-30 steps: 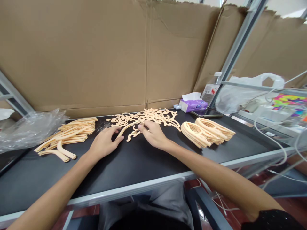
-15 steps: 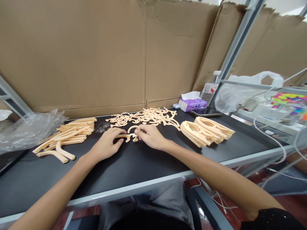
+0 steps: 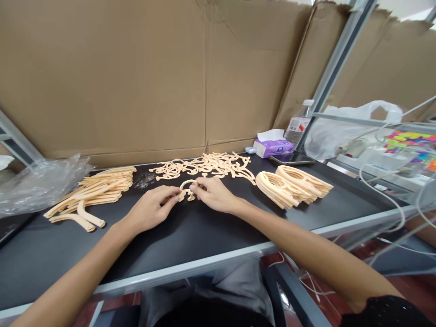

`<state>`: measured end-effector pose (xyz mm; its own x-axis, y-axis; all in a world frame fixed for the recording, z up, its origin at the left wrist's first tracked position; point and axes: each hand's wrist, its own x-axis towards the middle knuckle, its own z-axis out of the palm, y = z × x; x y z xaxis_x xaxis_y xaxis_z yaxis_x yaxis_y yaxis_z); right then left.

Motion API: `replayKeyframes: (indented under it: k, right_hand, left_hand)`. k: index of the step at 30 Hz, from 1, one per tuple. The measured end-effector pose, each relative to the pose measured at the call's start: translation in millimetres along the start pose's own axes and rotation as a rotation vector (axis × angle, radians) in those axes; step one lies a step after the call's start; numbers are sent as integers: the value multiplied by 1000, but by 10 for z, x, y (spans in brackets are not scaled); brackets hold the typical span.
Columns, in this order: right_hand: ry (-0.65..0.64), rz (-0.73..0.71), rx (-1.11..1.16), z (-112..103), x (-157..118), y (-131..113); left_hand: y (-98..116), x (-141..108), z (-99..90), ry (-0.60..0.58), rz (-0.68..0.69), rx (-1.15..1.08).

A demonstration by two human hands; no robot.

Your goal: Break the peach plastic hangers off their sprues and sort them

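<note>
Near the middle of the black table, my left hand (image 3: 155,206) pinches the left end of a small curved pale wooden piece (image 3: 186,184). My right hand (image 3: 214,194) grips the right side of the same piece between thumb and fingers. Small knobbed ends show below the arch, between my fingertips. Behind my hands lies a loose pile of thin curved wooden pieces (image 3: 221,164). Long forked wooden pieces (image 3: 102,188) are heaped to the left. Stacked ring-shaped wooden pieces (image 3: 289,186) stand to the right.
A crumpled clear plastic bag (image 3: 44,181) lies at the left. At the back right are a purple tissue pack (image 3: 274,147), a phone (image 3: 292,159) and a bottle (image 3: 299,125). Cardboard (image 3: 136,81) rises behind the table (image 3: 190,240). White cables hang at the right.
My left fingertips have closed onto the left end of the curved piece, where they were lower and wider apart before. My right hand has stayed nearly in place.
</note>
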<state>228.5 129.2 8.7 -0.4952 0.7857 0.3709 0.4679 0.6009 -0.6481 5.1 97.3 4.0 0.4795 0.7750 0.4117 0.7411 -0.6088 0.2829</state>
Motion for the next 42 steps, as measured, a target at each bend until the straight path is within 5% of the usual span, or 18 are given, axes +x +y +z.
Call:
replayKeyframes:
  k: [8, 17, 36, 42]
  right_hand:
    - [5, -11, -66, -9, 4, 43]
    - [-13, 29, 217, -7, 13, 23]
    - [-95, 73, 50, -91, 18, 21]
    - [-142, 116, 165, -67, 40, 70]
  left_hand:
    - [149, -6, -2, -13, 242, 163]
    - [217, -11, -41, -17, 348, 450]
    - [183, -26, -19, 25, 367, 340]
    - [193, -19, -24, 29, 379, 362]
